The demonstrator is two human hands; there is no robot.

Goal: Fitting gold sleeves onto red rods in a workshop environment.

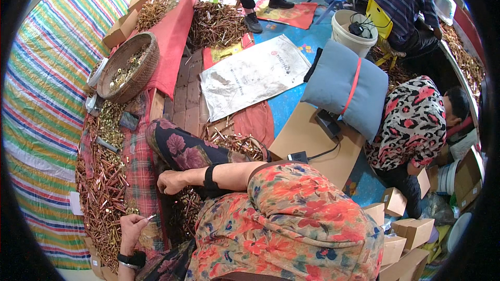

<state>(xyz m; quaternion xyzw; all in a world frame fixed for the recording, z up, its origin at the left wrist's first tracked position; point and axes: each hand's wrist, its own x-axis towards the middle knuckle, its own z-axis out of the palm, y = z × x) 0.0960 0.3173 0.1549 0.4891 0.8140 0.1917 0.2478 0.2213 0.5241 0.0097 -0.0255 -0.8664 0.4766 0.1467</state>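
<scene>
My left hand (133,228), a dark band on its wrist, pinches a small, slim, silvery piece (151,217) between thumb and fingers. It is held over the near edge of a red plaid cloth (141,177). My right hand (170,182) is curled closed above my lap, beside the cloth's edge. What it holds, if anything, is hidden. To the left of the cloth lies a long heap of slender copper-brown tubes (101,190). Small gold-coloured pieces (107,122) are heaped beyond them. More tubes (188,211) lie in the gap between cloth and lap.
A wicker basket (148,75) of small pieces stands at the far left, against a striped sheet (41,119). A white sack (250,80) lies ahead. At right are a blue cushion (333,80), a white bucket (346,41), cardboard boxes (411,229) and a bending co-worker (409,125).
</scene>
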